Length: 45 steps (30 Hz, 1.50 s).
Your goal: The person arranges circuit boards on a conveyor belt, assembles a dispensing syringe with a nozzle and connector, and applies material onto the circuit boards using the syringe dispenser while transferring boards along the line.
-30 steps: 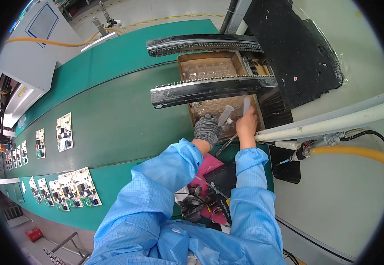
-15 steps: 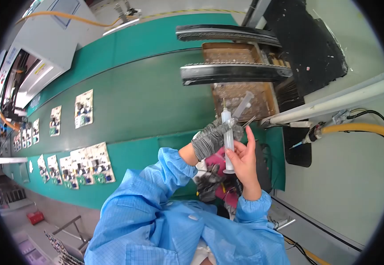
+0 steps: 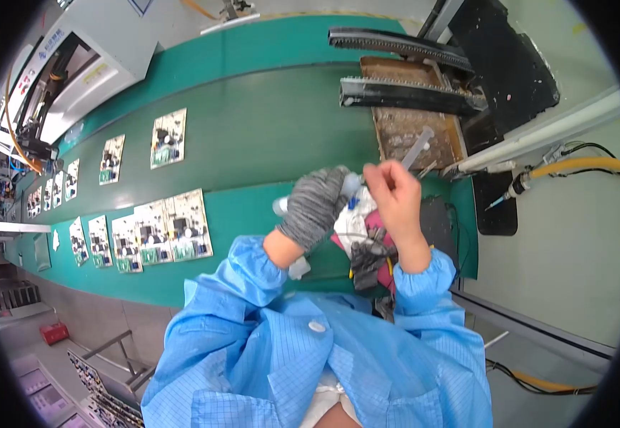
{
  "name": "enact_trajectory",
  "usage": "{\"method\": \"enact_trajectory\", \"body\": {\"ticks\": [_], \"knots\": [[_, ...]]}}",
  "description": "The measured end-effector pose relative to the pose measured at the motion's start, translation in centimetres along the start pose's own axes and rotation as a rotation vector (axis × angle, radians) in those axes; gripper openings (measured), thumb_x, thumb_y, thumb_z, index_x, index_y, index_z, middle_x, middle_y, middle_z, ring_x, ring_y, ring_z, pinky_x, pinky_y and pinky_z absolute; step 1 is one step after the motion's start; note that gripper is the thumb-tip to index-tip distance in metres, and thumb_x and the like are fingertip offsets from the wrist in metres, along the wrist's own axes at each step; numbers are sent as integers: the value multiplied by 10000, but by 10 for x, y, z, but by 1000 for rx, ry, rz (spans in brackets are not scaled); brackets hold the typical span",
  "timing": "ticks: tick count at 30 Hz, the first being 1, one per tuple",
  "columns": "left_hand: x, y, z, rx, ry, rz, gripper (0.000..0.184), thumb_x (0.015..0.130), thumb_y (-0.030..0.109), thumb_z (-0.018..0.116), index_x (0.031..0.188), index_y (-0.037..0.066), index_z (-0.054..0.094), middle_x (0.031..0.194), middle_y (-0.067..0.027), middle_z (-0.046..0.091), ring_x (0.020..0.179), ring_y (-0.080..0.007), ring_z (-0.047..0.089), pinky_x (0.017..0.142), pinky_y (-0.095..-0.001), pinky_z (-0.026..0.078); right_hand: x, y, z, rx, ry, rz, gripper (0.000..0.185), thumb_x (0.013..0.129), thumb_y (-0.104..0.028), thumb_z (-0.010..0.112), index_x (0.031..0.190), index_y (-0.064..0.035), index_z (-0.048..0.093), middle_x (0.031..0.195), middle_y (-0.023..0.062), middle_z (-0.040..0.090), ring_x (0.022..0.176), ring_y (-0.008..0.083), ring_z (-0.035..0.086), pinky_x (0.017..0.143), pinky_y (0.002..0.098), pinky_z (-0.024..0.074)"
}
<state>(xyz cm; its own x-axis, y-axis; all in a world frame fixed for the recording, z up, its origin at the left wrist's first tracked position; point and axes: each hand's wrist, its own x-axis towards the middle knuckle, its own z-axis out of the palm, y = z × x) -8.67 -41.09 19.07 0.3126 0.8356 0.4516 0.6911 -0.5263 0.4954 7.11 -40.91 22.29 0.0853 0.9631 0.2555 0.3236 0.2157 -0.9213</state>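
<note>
My left hand [image 3: 315,207], in a grey knit glove, is wrapped round a translucent white syringe [image 3: 353,185]. The syringe lies roughly sideways, one end showing past the fingers towards my right hand and the other near the wrist side; its middle is hidden by the glove. My bare right hand [image 3: 397,196] is closed in a pinch just beside the syringe's right end. Whatever is between those fingertips is too small to make out. A second syringe [image 3: 417,148] rests at the near edge of the brown tray [image 3: 379,135].
Several circuit boards [image 3: 168,139] lie on the green conveyor and along the near green strip [image 3: 188,221]. Black rails [image 3: 410,95] cross above the tray. Below my hands are a white cloth [image 3: 353,225] and dark gloves [image 3: 370,264]. A yellow air hose [image 3: 581,165] hangs at right.
The syringe has turned from upright to sideways in my left hand, which moved left. My right hand went from spread fingers beside the barrel to a pinch by the syringe's end. The view shifted.
</note>
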Motion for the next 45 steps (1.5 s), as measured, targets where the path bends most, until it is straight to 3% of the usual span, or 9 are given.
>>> {"method": "enact_trajectory", "body": {"ticks": [8, 12, 15, 21, 25, 33, 36, 38, 45], "knots": [[5, -13, -29, 88, -200, -58, 323, 778, 263, 638, 991, 34, 558, 849, -137, 623, 767, -333, 604, 683, -433, 475, 8, -18, 6, 46, -165, 15, 229, 815, -166, 683, 704, -8, 559, 587, -9, 540, 541, 46, 467, 493, 211, 379], [11, -24, -40, -606, -512, -116, 366, 823, 314, 627, 1052, 39, 549, 902, -139, 594, 833, -293, 580, 739, -393, 455, 17, -17, -10, 54, -324, -101, 157, 792, -118, 686, 747, -4, 588, 623, 12, 574, 567, 66, 510, 509, 223, 404], [15, -31, -40, -496, -534, 11, 378, 834, 322, 624, 1071, 37, 545, 894, -145, 582, 833, -294, 567, 759, -390, 448, 17, -14, -15, 8, -389, -256, 133, 766, -103, 697, 771, -8, 604, 640, 47, 597, 581, 97, 558, 519, 238, 429], [12, -18, -19, 491, -333, 124, 343, 697, 225, 612, 1022, 114, 602, 825, -57, 604, 735, -223, 595, 661, -383, 455, 2, 38, -8, 280, -476, 377, 171, 890, -185, 584, 804, -38, 571, 705, -3, 583, 572, 45, 517, 493, 182, 385], [18, -17, -13, 506, -280, 370, 276, 725, 221, 553, 985, 152, 611, 801, -60, 587, 731, -223, 594, 661, -389, 452, 12, 53, -28, 516, -784, 710, 194, 896, -224, 574, 856, -38, 612, 679, -1, 582, 576, 45, 520, 449, 178, 376], [30, -5, -1, 527, -581, 372, 245, 749, 213, 550, 986, 163, 585, 789, -56, 589, 731, -210, 606, 621, -360, 444, 9, 60, -42, 263, -827, 546, 110, 854, -103, 590, 844, 3, 621, 690, 29, 625, 590, 60, 560, 503, 223, 452], [17, -9, 11, 465, -746, 262, 241, 778, 244, 560, 994, 141, 586, 799, -68, 614, 731, -242, 620, 610, -376, 456, -8, 83, -33, -157, -694, -222, 106, 793, -111, 644, 825, -21, 599, 683, 80, 604, 627, 215, 598, 543, 303, 459], [14, -10, 16, 326, -933, 11, 265, 811, 294, 576, 1014, 123, 578, 771, -76, 612, 707, -244, 612, 622, -376, 466, -26, 92, -21, -408, -545, -434, 85, 731, -114, 624, 766, -50, 580, 676, 92, 559, 659, 275, 576, 573, 351, 458], [-6, -37, 28, -720, -1139, -861, 388, 860, 395, 599, 1034, 56, 526, 691, -35, 533, 553, -125, 511, 503, -271, 451, -2, 114, -31, -556, -363, -542, 42, 705, -119, 543, 742, -101, 537, 703, 52, 529, 676, 235, 564, 556, 361, 445]]}}
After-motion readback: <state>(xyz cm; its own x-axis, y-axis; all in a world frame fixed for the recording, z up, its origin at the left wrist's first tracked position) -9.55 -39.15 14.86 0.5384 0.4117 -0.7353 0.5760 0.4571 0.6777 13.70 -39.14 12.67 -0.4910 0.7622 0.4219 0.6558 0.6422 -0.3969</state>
